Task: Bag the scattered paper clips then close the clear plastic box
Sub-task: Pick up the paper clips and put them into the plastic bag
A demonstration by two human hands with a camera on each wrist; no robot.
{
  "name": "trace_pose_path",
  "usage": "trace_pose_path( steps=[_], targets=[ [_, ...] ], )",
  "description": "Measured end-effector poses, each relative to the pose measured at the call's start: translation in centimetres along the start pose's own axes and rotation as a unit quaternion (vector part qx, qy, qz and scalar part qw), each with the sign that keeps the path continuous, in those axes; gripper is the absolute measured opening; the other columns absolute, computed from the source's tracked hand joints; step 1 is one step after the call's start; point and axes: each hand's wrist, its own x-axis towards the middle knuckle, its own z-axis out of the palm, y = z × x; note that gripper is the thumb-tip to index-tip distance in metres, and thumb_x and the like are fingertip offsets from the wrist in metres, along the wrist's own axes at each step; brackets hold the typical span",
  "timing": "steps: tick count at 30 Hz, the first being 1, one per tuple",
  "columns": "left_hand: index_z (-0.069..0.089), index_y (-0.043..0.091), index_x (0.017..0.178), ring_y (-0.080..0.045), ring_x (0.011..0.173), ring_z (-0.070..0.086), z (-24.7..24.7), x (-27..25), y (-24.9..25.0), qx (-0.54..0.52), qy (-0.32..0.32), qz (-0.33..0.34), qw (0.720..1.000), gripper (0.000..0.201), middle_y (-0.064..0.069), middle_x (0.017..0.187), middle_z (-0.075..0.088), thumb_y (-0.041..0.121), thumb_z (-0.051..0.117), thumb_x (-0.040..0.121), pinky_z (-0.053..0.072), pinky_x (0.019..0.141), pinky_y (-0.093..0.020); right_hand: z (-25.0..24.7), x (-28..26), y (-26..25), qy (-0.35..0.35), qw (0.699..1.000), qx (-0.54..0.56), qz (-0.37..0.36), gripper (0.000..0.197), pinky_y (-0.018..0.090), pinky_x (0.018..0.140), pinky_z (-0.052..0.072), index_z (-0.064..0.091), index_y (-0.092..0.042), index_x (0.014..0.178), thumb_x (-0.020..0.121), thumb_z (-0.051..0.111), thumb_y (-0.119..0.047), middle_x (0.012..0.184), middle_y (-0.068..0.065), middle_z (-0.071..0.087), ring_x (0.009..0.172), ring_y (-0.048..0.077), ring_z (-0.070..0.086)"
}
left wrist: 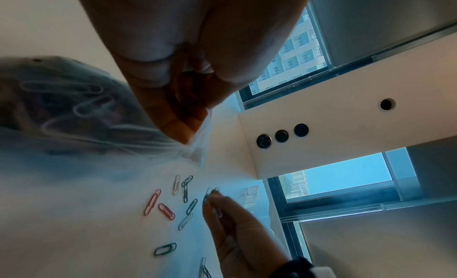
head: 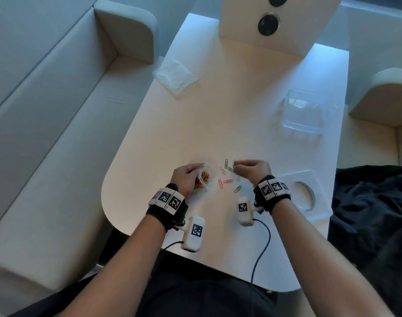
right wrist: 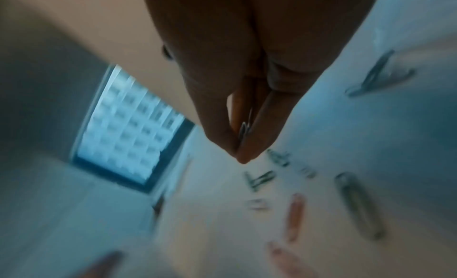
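The loose paper clips [head: 228, 177] lie flat between the hands, long axes pointing every way. The right hand [head: 252, 169] pinches one clip [right wrist: 243, 130] at its fingertips, above them. The left hand [head: 187, 178] grips a small clear bag [head: 207, 177] of clips, mouth facing the right hand. Beyond the right hand stands the open clear plastic box [head: 309, 113], its lid [head: 303, 191] beside the right wrist, on a pale worktop [head: 229, 110] between sofas.

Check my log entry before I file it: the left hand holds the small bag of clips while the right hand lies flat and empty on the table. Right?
Not quite. The left hand does hold the bag, but the right hand pinches a paper clip, as the right wrist view shows.
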Motion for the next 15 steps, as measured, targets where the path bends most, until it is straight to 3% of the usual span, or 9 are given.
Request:
trace_pose_path(
  steps=[2,5,7,9,13,15],
  targets=[
    [0.071,0.004,0.109,-0.022,0.085,0.066,0.4,-0.1,0.0,-0.002,0.0,-0.002,1.0,0.02,-0.011,0.099,0.07,0.007,0.062,0.091,0.057,0.072,-0.029,1.0,-1.8,-0.7,-0.057,0.996,0.059,-0.026,0.02,0.034,0.085,0.058,0.079,-0.014,0.087,0.067,0.083,-0.013,0.087,0.006,0.077,0.086,0.02,0.073],
    [0.07,0.003,0.11,-0.022,0.071,0.064,1.1,-0.3,0.0,-0.003,-0.005,-0.003,1.0,0.021,-0.011,0.085,0.069,0.004,0.058,0.093,0.056,0.056,-0.024,3.3,-4.3,-1.6,-0.095,0.983,-0.069,-0.142,0.015,0.019,0.071,0.055,0.079,-0.014,0.091,0.076,0.078,-0.015,0.086,0.001,0.077,0.08,0.01,0.072],
    [0.068,0.002,0.112,-0.018,0.061,0.06,1.3,-0.4,0.1,0.01,-0.006,0.005,1.0,0.023,-0.01,0.079,0.067,0.002,0.054,0.094,0.053,0.05,-0.021,4.4,-5.0,-2.1,-0.1,0.947,-0.184,-0.242,0.015,0.016,0.077,0.054,0.078,-0.012,0.096,0.084,0.07,-0.009,0.093,0.001,0.076,0.082,0.009,0.07],
    [0.068,-0.001,0.114,-0.015,0.059,0.059,1.2,-0.3,0.2,0.024,-0.004,0.011,1.0,0.024,-0.008,0.08,0.066,0.002,0.054,0.095,0.053,0.052,-0.022,4.8,-5.2,-2.4,-0.093,0.913,-0.248,-0.309,0.024,0.02,0.087,0.052,0.078,-0.012,0.097,0.085,0.062,0.0,0.098,0.002,0.076,0.087,0.011,0.069],
    [0.066,-0.001,0.115,-0.004,0.058,0.063,0.8,-0.3,0.5,0.02,-0.004,0.013,1.0,0.026,-0.005,0.087,0.067,-0.002,0.05,0.095,0.053,0.054,-0.016,3.3,-3.2,-1.6,0.056,0.937,-0.193,-0.286,0.032,0.025,0.093,0.052,0.077,-0.012,0.098,0.084,0.054,0.007,0.105,0.005,0.073,0.095,0.014,0.067],
    [0.064,-0.001,0.118,0.001,0.056,0.064,0.4,-0.5,0.8,0.015,-0.013,0.02,1.0,0.027,0.0,0.086,0.065,-0.003,0.048,0.096,0.051,0.053,-0.011,2.9,-1.2,-0.1,0.074,0.935,-0.273,-0.212,0.036,0.033,0.109,0.039,0.062,-0.011,0.126,0.092,0.051,-0.006,0.134,0.011,0.058,0.124,0.023,0.053]
  ],
)
